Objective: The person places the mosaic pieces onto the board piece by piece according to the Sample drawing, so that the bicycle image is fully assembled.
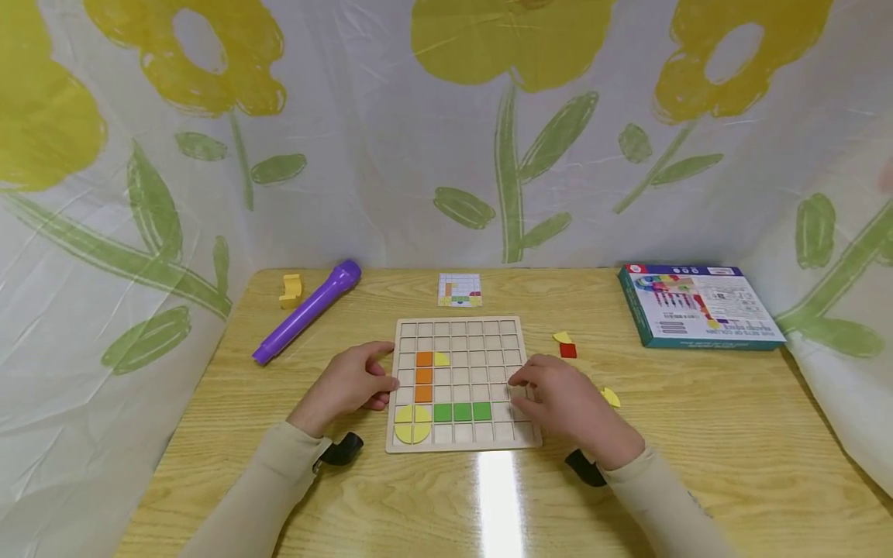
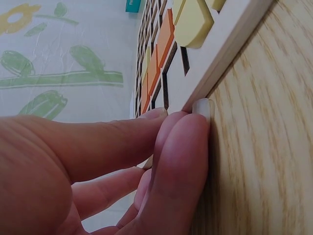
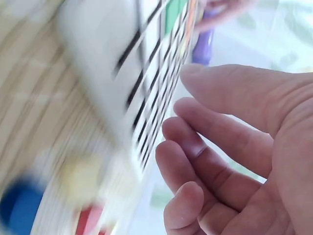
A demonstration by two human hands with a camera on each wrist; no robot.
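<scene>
A square wooden grid board (image 1: 463,435) lies in front of me. At its left edge my left hand (image 1: 350,381) pinches the rim between thumb and fingers, close in the left wrist view. My right hand (image 1: 565,399) hovers over the right edge, its fingers loosely bent and nothing between them. Set in the board are three orange squares (image 1: 424,376), a yellow quarter piece (image 1: 441,359), a yellow circle of quarter pieces (image 1: 412,424) at the lower left, and three green squares (image 1: 463,411) in a row.
Right of the board lie a red square (image 1: 568,350), yellow pieces (image 1: 611,397) and a blue piece (image 3: 22,203). Behind the board is a pattern card (image 1: 459,290). A purple tube (image 1: 307,311) and yellow pieces (image 1: 291,291) lie left; a box (image 1: 701,306) lies back right.
</scene>
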